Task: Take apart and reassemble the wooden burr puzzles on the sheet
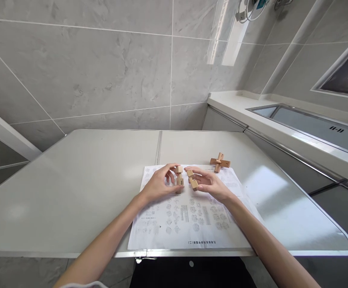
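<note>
My left hand pinches a small notched wooden puzzle piece, held upright above a printed instruction sheet. Close beside it, my right hand grips a second notched wooden piece between thumb and fingers. The two pieces are a short gap apart, not touching. An assembled wooden cross-shaped puzzle lies on the table just beyond the sheet's far right corner, untouched.
The sheet lies on a pale grey table with a centre seam, pushed against a tiled wall. A counter with a sunken steel sink runs along the right. The table's near edge is right below my forearms.
</note>
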Available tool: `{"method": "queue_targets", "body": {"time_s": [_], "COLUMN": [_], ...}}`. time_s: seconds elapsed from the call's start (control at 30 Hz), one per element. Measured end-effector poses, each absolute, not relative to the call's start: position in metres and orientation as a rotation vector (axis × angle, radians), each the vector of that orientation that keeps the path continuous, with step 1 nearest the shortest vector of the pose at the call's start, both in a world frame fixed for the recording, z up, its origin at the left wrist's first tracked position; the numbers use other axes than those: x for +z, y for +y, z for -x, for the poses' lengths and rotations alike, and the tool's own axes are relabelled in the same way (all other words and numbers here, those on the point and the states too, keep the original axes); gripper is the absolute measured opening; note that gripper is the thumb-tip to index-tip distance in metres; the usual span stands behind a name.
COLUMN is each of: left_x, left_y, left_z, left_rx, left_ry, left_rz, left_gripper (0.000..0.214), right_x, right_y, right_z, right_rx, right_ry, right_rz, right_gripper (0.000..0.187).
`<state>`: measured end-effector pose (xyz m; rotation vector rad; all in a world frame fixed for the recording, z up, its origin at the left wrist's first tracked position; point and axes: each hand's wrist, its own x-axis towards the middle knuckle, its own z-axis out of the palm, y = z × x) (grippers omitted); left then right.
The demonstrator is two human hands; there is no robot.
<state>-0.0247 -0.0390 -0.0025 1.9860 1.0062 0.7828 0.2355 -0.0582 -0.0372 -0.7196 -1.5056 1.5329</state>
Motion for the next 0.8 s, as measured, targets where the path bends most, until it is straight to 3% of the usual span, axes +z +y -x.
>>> {"method": "queue_targets", "body": {"time_s": [0.2, 0.33, 0.43, 0.57, 0.8], "left_x": [-0.003, -0.006, -0.009, -0.008, -0.002], "left_y": [-0.047, -0.051, -0.052, -0.055, -0.058], "left_z": [0.019, 0.014, 0.011, 0.007, 0.004], "left_rx": [0.819, 0.805, 0.86, 0.82, 0.698], "left_ry": [0.93, 0.933, 0.986, 0.978, 0.957], "left_rz": [-2.11, -2.061, -1.923, -1.779, -1.724], "left_gripper": [0.059, 0.067, 0.071, 0.035, 0.039], "right_x": [-0.038, -0.04, -0.04, -0.033, -0.024], "right_y": [-0.06, -0.06, -0.059, -0.062, -0.07], "right_z": [-0.236, -0.234, -0.234, -0.229, -0.214], "right_rx": [1.757, 1.703, 1.584, 1.361, 0.854], "right_ry": [-1.665, -1.628, -1.558, -1.532, -1.725], "right_rz": [0.659, 0.709, 0.764, 0.888, 1.015], "right_gripper": [0.08, 0.077, 0.071, 0.06, 0.05]}}
